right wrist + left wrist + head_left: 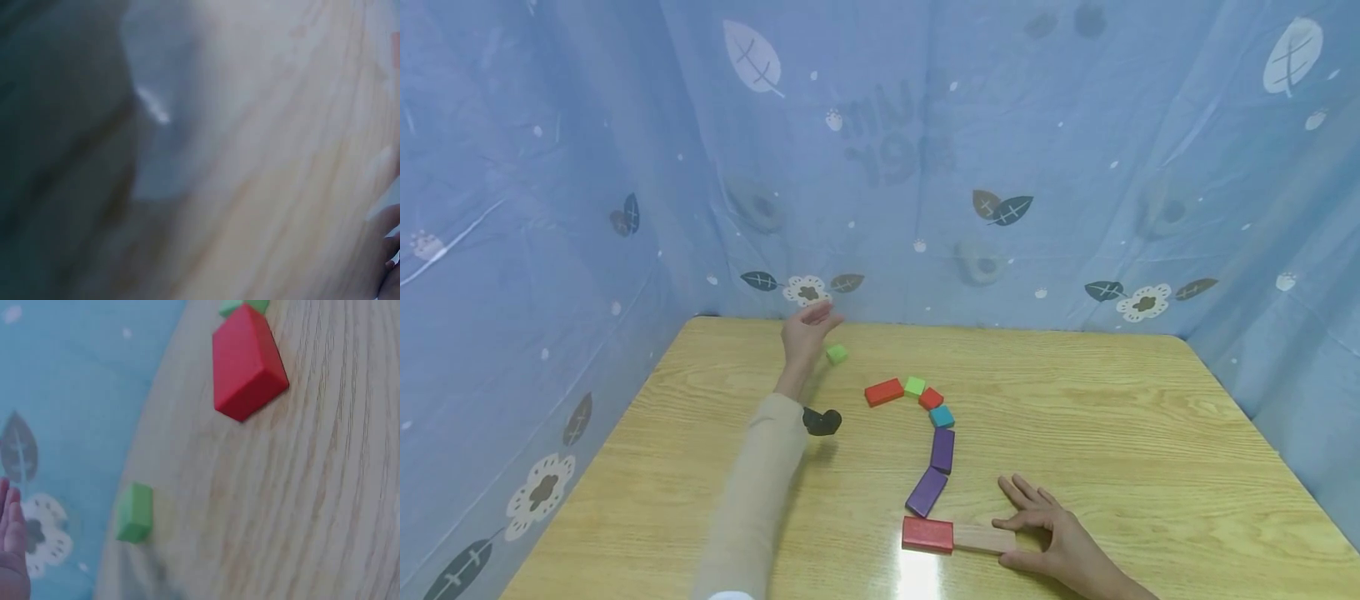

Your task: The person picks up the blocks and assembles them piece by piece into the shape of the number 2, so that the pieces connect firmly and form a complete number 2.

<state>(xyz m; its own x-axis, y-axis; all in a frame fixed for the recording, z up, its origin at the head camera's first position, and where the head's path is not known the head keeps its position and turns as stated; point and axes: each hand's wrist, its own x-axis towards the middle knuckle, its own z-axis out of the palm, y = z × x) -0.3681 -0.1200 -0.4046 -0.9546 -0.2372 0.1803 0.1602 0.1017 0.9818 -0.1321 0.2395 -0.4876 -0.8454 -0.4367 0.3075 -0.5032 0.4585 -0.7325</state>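
In the head view my left hand (805, 335) is raised at the far left of the table, its fingers straight and holding nothing. A small green block (837, 355) lies just right of that hand; the left wrist view shows the same green block (135, 514) with the fingertips off to its left. At the near right, my right hand (1060, 542) pinches the end of a plain wooden block (981, 538) between thumb and index finger, the other fingers spread. That block's left end meets a red block (927, 535). Blur fills most of the right wrist view.
A curved row runs up from the near red block: two purple blocks (942, 451), a blue block (942, 417), a small red block (931, 398), another green block (914, 387) and a long red block (884, 392). Blue patterned curtain (880, 167) borders the table.
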